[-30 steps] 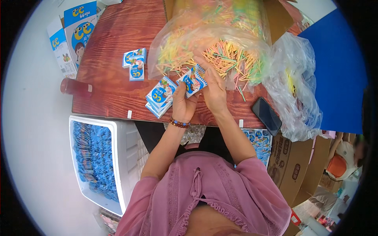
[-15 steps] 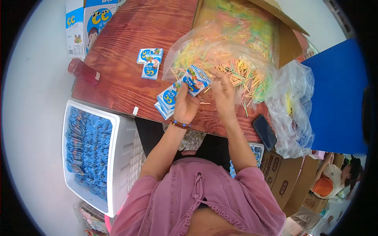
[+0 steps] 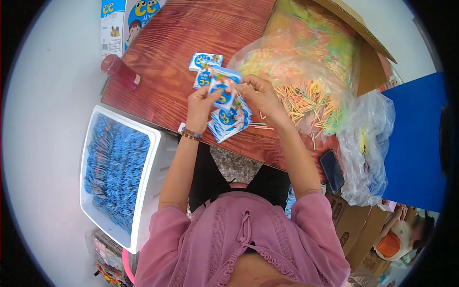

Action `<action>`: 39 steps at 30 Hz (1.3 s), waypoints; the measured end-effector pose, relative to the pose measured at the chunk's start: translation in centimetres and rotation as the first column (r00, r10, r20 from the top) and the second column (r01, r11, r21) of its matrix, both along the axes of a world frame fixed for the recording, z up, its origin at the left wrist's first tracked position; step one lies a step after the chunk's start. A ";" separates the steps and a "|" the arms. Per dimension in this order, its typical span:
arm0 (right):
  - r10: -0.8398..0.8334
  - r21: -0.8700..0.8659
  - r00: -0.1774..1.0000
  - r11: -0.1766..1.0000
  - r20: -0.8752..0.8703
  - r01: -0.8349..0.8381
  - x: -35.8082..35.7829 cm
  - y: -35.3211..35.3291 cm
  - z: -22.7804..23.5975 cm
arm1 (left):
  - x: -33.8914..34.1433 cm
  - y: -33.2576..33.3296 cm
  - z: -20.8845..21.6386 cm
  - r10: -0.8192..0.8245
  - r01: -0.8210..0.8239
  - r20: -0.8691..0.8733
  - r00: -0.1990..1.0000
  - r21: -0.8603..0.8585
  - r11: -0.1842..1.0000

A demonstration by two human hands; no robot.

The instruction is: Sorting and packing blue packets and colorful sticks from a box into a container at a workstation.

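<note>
A blue-and-white packet [image 3: 224, 86] is being pinched at opposite edges by the left hand [image 3: 198, 106] and right hand [image 3: 265, 97] above the piled packets [image 3: 231, 123], which could be knocked askew if either grip is being loosened.

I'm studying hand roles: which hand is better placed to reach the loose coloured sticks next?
Probably the right hand: it is nearer the loose coloured sticks, while the left hand is farther off, holding a blue-and-white packet.
</note>
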State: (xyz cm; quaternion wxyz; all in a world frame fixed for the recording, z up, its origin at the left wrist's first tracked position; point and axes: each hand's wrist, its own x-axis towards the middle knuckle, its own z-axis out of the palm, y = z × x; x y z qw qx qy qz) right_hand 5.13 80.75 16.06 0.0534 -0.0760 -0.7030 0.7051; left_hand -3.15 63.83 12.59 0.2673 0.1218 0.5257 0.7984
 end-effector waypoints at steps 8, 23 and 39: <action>-0.082 0.148 0.996 0.986 0.033 0.076 3.5 -1.0 -3.4 | -7.0 0.6 -5.6 0.321 -0.378 -0.232 0.918 -0.269 0.886; -0.307 0.443 0.948 0.864 0.085 0.240 2.7 0.0 -5.9 | -2.4 -0.5 -5.1 0.083 -0.641 -0.771 0.631 -0.459 0.615; -0.195 0.301 0.980 0.933 -0.044 0.199 1.9 0.6 -5.5 | 1.6 -1.8 -3.3 -0.113 -0.473 -0.825 0.554 -0.423 0.772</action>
